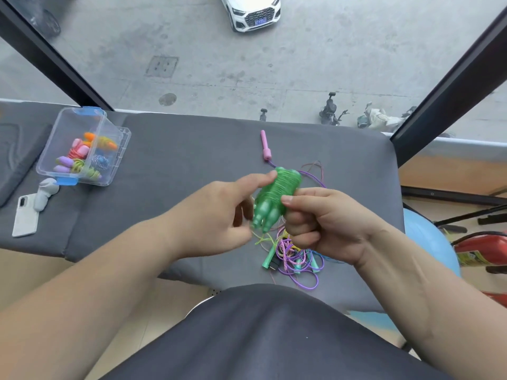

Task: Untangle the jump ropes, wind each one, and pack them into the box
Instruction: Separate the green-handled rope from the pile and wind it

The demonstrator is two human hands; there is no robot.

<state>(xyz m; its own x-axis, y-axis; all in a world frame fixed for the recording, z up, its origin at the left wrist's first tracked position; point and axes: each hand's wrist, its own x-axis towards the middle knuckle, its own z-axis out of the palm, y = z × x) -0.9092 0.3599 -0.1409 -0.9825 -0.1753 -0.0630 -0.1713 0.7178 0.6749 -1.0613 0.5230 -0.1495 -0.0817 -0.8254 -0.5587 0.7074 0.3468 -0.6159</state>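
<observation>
we held the green jump rope above the middle of the grey counter, its two handles side by side and its cord wound tight around them. our right hand gripped the bundle from its four o'clock side, with the thumb pressed on the windings and the other fingers curled beneath. our left hand sat at nine o'clock of the bundle, the forefinger stretched out to touch its upper end. the remaining fingers were blurred near the handle tips, and we could not tell whether they pinched the loose green cord there. just below the hands, toward six o'clock, the tangle of purple, pink and teal ropes lay on the counter. a pink handle lay at twelve o'clock, its purple cord passing behind the bundle. the clear box stood well apart at ten o'clock, with wound ropes inside. near it, toward eight o'clock, lay a phone and a grey gadget.
</observation>
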